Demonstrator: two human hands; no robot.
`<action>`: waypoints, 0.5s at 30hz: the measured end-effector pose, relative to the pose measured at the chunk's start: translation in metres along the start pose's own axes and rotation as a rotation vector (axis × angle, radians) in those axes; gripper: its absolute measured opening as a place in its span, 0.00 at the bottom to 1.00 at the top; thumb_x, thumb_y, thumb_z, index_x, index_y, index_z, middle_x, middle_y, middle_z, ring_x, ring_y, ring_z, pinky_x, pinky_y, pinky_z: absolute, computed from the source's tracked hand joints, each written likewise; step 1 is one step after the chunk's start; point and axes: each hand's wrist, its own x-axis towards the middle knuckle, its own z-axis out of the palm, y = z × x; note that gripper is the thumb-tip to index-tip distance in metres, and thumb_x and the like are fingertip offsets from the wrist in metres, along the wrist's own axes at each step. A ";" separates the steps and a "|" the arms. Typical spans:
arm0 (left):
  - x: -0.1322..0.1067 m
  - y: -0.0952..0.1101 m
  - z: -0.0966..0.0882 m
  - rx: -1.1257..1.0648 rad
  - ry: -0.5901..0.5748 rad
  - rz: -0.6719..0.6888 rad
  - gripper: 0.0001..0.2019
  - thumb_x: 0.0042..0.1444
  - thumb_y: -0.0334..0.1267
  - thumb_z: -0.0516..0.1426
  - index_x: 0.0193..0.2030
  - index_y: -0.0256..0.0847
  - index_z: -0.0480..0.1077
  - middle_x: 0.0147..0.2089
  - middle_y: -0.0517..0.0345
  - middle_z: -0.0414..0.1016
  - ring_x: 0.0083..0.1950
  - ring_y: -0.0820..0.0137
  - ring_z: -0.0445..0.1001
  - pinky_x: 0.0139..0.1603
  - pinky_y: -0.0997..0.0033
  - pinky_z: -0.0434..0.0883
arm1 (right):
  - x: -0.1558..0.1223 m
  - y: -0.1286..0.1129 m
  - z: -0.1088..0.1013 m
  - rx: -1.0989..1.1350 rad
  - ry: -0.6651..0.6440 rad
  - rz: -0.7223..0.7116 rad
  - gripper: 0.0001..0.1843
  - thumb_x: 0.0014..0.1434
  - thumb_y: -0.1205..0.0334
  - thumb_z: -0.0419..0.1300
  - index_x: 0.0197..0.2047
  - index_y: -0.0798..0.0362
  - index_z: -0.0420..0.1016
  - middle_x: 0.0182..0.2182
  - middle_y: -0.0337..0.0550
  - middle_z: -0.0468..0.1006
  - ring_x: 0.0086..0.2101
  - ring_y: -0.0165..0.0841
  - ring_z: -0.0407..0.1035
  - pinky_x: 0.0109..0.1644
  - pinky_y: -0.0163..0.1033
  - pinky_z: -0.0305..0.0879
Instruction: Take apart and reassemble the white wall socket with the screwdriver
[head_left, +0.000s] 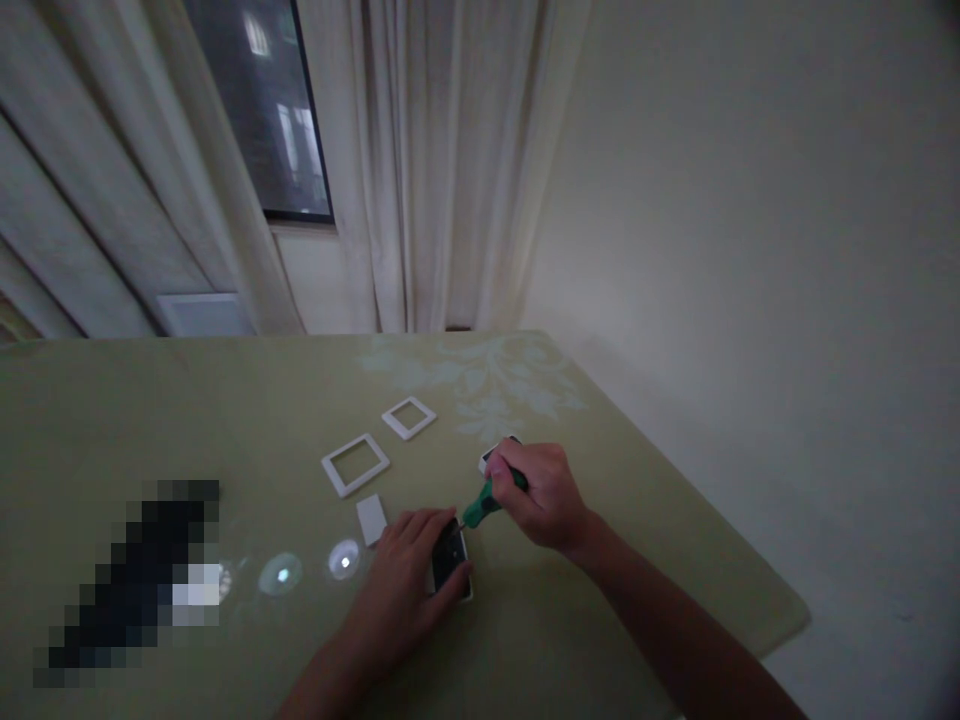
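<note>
My left hand (409, 570) lies on the table with its fingers wrapped round a small dark switch module (450, 562) with a white edge. My right hand (540, 495) is closed on a green-handled screwdriver (484, 505), whose tip points down at the top of the module. Behind my right hand another white-edged part (489, 457) peeks out, mostly hidden. A small white cover piece (371, 520) rests just left of my left hand.
Two white square frames lie farther back, a larger frame (355, 464) and a smaller frame (409, 417). A blurred-out dark patch (142, 580) sits at the left. The table (225, 420) has a green cloth; its right edge (750, 570) is close. Curtains and a window stand behind.
</note>
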 end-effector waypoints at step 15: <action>0.001 0.003 0.006 0.020 0.062 0.014 0.19 0.67 0.41 0.62 0.64 0.45 0.74 0.57 0.48 0.83 0.56 0.52 0.78 0.60 0.46 0.76 | 0.004 -0.011 0.007 -0.164 0.057 -0.012 0.23 0.75 0.56 0.49 0.26 0.48 0.63 0.17 0.33 0.64 0.19 0.27 0.57 0.29 0.36 0.52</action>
